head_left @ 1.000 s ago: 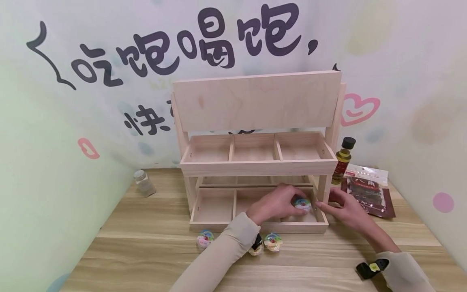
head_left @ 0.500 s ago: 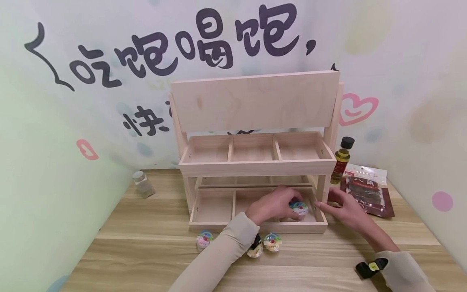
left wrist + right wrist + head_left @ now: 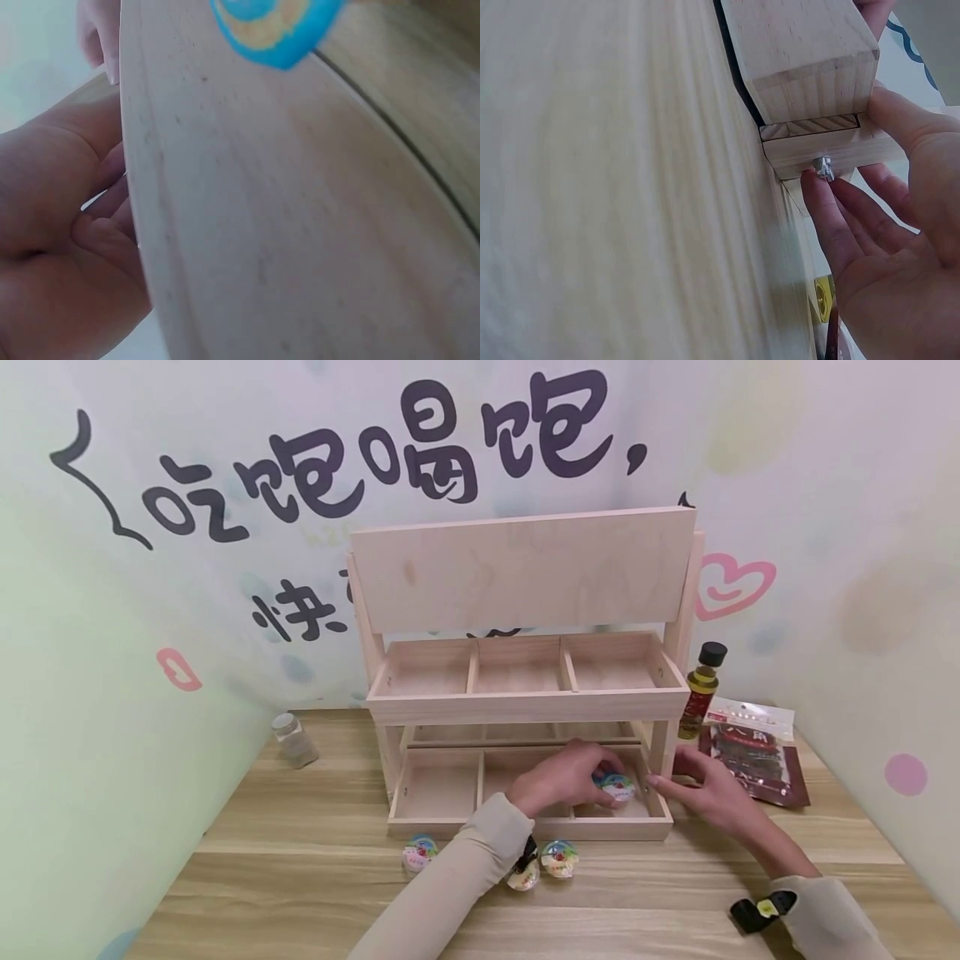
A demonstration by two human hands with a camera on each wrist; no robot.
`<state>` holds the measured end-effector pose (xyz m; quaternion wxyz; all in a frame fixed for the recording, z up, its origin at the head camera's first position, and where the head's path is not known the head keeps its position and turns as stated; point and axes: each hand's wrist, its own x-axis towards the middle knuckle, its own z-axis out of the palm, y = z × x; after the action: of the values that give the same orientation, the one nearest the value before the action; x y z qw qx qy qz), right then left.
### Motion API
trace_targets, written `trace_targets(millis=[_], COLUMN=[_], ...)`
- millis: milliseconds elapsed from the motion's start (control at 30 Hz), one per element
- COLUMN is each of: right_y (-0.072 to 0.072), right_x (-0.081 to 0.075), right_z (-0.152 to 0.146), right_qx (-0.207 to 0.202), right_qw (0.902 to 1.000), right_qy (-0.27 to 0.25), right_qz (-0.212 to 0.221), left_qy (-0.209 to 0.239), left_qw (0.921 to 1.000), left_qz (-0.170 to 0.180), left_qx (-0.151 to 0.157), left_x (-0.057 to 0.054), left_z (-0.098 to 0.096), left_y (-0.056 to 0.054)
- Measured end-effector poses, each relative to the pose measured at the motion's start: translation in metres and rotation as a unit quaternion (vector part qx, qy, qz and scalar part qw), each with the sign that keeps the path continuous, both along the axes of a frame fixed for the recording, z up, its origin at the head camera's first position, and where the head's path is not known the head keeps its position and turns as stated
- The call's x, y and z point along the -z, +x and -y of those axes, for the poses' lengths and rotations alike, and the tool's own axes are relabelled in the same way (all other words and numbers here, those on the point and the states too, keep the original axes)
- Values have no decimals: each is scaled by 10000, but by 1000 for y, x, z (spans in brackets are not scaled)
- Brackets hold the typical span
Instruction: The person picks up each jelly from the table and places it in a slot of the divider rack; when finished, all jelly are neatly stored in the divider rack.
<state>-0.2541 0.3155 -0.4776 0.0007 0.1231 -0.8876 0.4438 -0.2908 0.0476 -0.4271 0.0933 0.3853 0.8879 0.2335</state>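
The left hand (image 3: 562,779) reaches in from the near side, palm down, pinching a small round plastic cup with a colourful printed lid (image 3: 620,788) between thumb and fingers, inside the right compartment of the pale wooden two-tier rack (image 3: 525,568)'s lower tray. The right hand (image 3: 711,795) grips the rack's right end, thumb nearer, fingers around the post and by a silver metal bolt (image 3: 823,168). In the left wrist view, a wooden wall hides the left fingertips; the cup's lid is cut off and blurred.

blue-and-white lid (image 3: 619,787), pale grained rack (image 3: 525,572)
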Motion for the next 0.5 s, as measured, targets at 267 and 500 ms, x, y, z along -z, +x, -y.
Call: trace_targets(millis=[267, 500], right_y=[0, 0], right_x=[1, 0], right_z=[0, 0], right_qx=[22, 25], right_qw=[10000, 10000], right_qy=[38, 35], right_qz=[-29, -7], left_qy=[28, -6], left_qw=[9998, 9995], left_qz=[72, 51], left_qx=[180, 311], left_x=[1, 3], left_z=[2, 3], left_y=[-1, -3])
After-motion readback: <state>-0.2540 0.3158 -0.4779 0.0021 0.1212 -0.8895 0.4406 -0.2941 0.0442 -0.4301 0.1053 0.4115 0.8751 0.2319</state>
